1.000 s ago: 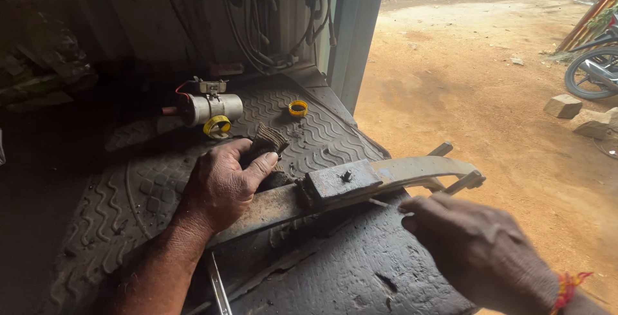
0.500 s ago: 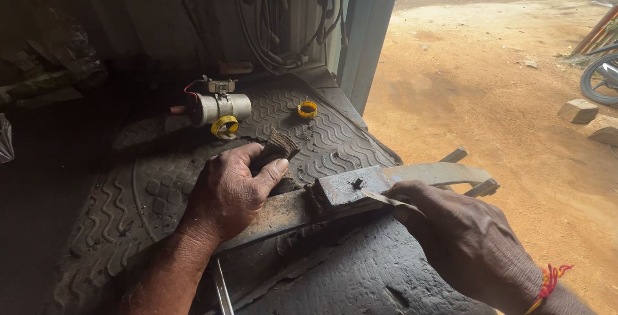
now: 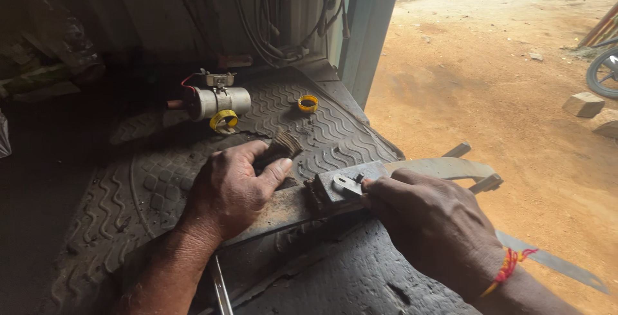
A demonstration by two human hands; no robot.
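Since 1 second ago, the right hand (image 3: 428, 225) has been moved from lower right onto the small metal piece (image 3: 348, 184) on the long bar (image 3: 444, 168) at mid-frame. At left of centre, the left hand (image 3: 228, 193) is curled around a small brush (image 3: 283, 146), resting on the bar. Right fingers (image 3: 386, 189) are pinched on the piece.

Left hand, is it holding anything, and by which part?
The left hand grips a small dark brush by its handle end, bristles poking out past the thumb, while it rests on the long metal bar.
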